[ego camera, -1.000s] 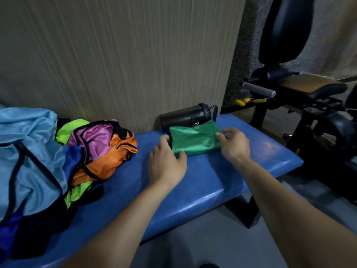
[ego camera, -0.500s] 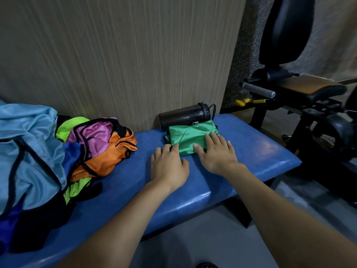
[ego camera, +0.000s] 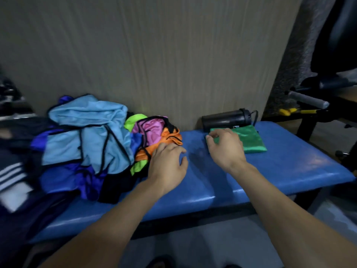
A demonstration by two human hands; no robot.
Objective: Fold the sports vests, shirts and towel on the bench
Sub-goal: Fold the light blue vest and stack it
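Bench: long blue padded vinyl bench [ego camera: 280,171] running along a beige wood-grain wall [ego camera: 154,55], bare glossy stretch in the middle between the two hands.
Folded piece: shiny green satin vest [ego camera: 249,139], folded into a neat flat rectangle, lying toward the right end of the bench.
Bottle: black cylindrical shaker bottle [ego camera: 225,118] on its side at the wall, just behind the green vest and touching its far edge.
Right hand: right hand [ego camera: 225,147] sits over the left corner of the green vest, fingers loosely curled, fingertips at the fabric edge; whether it pinches the cloth, cannot tell.
Left hand: left hand [ego camera: 167,163] reaches at the pile, fingers spread and relaxed, tips resting on the orange fabric, gripping nothing.
Pile: unfolded heap on the left half of the bench, orange black-trimmed vest [ego camera: 166,139] nearest, pink vest [ego camera: 151,128] and lime-green vest [ego camera: 133,120] behind it, big light-blue shirt [ego camera: 87,132] draped on top, royal-blue garment [ego camera: 67,176] underneath.
Far left: dark garment with white stripes [ego camera: 11,175], blurred.
Right background: black gym machine [ego camera: 332,89] with a grey foam handle.
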